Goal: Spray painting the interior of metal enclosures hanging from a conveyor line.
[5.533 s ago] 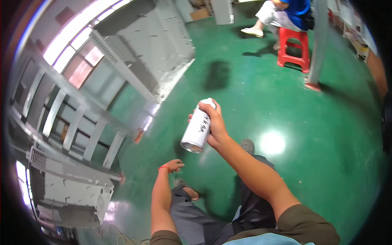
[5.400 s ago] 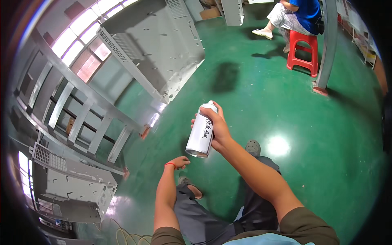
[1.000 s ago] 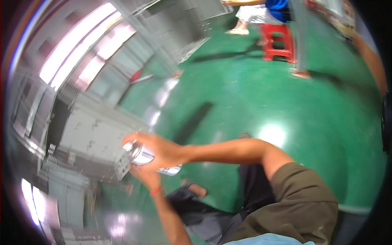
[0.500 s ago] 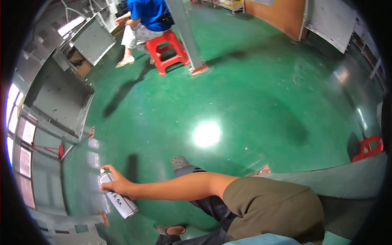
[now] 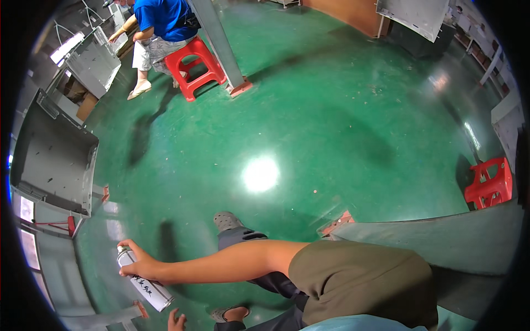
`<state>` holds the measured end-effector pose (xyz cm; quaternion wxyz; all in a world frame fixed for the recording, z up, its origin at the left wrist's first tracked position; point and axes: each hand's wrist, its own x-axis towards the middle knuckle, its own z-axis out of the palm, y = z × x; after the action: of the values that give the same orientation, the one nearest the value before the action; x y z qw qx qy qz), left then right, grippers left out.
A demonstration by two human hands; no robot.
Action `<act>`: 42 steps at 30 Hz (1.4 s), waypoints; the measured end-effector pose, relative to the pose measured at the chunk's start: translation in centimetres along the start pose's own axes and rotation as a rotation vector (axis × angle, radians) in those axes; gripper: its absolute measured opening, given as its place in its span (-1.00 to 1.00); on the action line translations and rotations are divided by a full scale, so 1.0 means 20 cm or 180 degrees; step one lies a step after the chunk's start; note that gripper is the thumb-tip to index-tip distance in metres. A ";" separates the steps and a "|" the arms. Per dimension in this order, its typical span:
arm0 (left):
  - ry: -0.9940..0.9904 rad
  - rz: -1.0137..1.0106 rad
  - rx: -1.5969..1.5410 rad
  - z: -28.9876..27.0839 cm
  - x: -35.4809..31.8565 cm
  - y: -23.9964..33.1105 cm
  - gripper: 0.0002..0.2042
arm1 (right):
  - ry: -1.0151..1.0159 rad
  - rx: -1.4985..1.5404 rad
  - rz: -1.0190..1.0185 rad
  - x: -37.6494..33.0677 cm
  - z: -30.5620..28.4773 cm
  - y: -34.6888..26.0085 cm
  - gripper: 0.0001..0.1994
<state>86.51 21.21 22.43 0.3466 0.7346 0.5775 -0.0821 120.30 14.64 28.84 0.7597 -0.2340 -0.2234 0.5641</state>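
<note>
My right hand point(image 5: 141, 266) is closed around a white spray can point(image 5: 149, 291) with dark handwritten marks on its side. The can tilts, its nozzle end toward the upper left and its silver base toward the lower right. My index finger reaches over the can's top; the thumb lies along its side. My right arm stretches leftward across the view from an olive sleeve. At the lower edge shows part of my left hand point(image 5: 176, 320), fingers slightly bent and apart, with nothing seen in them. The rest of it is out of view.
A person in a blue shirt point(image 5: 165, 21) sits on a red stool point(image 5: 194, 69) beside a grey post point(image 5: 218, 47). Grey metal cabinets point(image 5: 52, 157) stand at left. Another red stool point(image 5: 489, 183) is at right. My clog-shod foot point(image 5: 227, 220) rests on the green floor point(image 5: 309, 132).
The view has shifted, so the surroundings sit further left. My right hand with the spray can appears lower and further left. My left hand's fingers have come into view at the lower edge.
</note>
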 end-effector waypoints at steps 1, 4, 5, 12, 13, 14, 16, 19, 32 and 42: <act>0.0146 0.0140 0.0274 -0.04 0.10 -0.08 -0.45 | -0.0022 0.0030 -0.0018 0.01 0.01 0.02 -0.27; 0.0672 0.0563 0.0745 -0.08 0.48 -0.34 -0.54 | -0.0053 0.0082 0.0013 0.01 0.05 0.03 -0.27; 0.0931 0.0707 0.0670 -0.03 0.55 -0.41 -0.57 | -0.0057 0.0092 0.0080 -0.01 0.04 0.02 -0.26; -0.1138 -0.1259 0.0085 0.24 0.60 -0.21 -0.53 | 0.0131 0.0044 0.0096 -0.01 -0.09 -0.10 -0.23; -0.0666 -0.0659 0.0057 0.19 0.56 -0.31 -0.52 | 0.0030 0.0094 0.0118 -0.03 -0.02 -0.11 -0.24; -0.0176 -0.0060 0.0077 0.14 0.53 -0.43 -0.52 | -0.0072 0.0139 0.0134 -0.04 0.03 -0.10 -0.24; 0.0381 -0.0194 -0.0007 0.13 0.57 -0.31 -0.53 | -0.0044 0.0180 0.0095 -0.04 -0.01 -0.12 -0.25; 0.0249 -0.0338 -0.0216 0.09 0.52 -0.39 -0.53 | -0.0185 0.0161 0.0216 -0.06 0.04 -0.13 -0.24; -0.0073 -0.0438 -0.0312 0.15 0.54 -0.20 -0.51 | -0.0102 0.0165 0.0264 -0.06 -0.01 -0.14 -0.21; -0.0011 -0.0571 -0.0355 0.14 0.48 -0.21 -0.48 | -0.0189 0.0162 0.0268 -0.06 0.01 -0.13 -0.21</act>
<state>86.61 27.54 13.59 0.3792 0.6594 0.6439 -0.0818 121.92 12.82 30.46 0.7341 -0.2069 -0.2215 0.6077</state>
